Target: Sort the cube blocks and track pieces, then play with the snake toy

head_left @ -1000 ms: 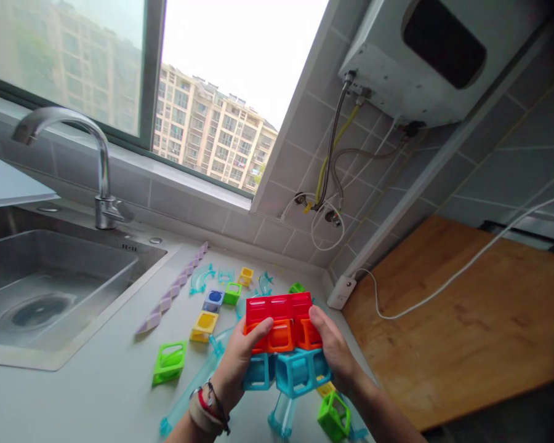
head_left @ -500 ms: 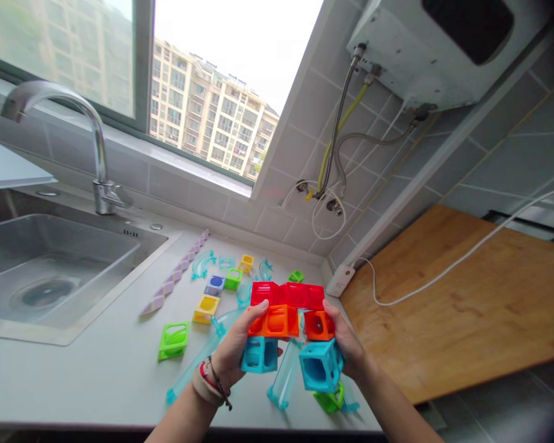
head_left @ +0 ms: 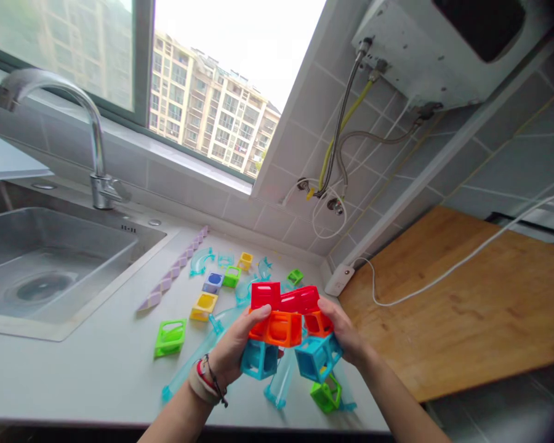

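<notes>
The left hand point(head_left: 231, 351) has its grip curled closed around the left side of a cluster of hollow blocks, thumb pressed on an orange block point(head_left: 284, 329) beneath a red block point(head_left: 265, 294), with a blue block point(head_left: 259, 360) below. The right hand point(head_left: 345, 332) closes its grip on the other side, fingers bent against a smaller-looking orange piece point(head_left: 318, 323), between a red tube-like piece point(head_left: 300, 299) above and a tilted blue cube point(head_left: 317, 358) below. The cluster is held up over the tabletop point(head_left: 96, 381), with a gap between its lower halves.

It partly covers what lies behind it — a clear blue tube point(head_left: 279, 381) shows below the gap, and a green frame block point(head_left: 326, 394) sits just under the tilted cube. To the left lie a long clear tube point(head_left: 194, 363), another green block point(head_left: 170, 338), a yellow block point(head_left: 204, 306) and a violet-blue block point(head_left: 213, 283). A lilac, diamond-patterned strip point(head_left: 173, 271) runs between these and the steel sink point(head_left: 74, 326).

The blocks are glossy plastic with cut-out faces; the tubes are translucent. On the right leans a brown wooden board point(head_left: 466, 307), crossed by a white cable point(head_left: 480, 246).
</notes>
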The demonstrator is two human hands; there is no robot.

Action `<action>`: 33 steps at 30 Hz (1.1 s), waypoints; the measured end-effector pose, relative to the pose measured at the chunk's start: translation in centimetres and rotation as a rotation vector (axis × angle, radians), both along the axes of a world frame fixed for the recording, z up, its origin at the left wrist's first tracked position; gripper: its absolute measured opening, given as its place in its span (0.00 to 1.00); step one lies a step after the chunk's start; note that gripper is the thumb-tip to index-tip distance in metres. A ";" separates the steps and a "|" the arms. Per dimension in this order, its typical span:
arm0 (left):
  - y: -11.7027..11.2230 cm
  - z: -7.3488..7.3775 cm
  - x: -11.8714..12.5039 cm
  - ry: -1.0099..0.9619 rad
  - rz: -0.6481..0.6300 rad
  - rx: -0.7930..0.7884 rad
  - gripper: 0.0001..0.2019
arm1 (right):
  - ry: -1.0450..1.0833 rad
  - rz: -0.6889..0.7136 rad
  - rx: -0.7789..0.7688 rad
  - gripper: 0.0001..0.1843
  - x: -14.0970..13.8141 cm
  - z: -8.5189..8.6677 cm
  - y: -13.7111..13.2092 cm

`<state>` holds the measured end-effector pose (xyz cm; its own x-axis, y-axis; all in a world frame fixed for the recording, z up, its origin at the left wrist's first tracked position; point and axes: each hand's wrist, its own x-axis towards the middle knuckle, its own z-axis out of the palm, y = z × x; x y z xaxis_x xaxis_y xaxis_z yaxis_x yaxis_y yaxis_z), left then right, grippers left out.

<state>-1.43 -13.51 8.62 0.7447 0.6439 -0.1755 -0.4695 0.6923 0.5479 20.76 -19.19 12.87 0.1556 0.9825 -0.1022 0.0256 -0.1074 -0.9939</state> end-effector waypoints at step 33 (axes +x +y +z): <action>0.8 -0.6 1.7 -0.127 0.640 -0.067 0.28 | 0.044 -0.386 0.173 0.31 -4.3 -1.6 3.5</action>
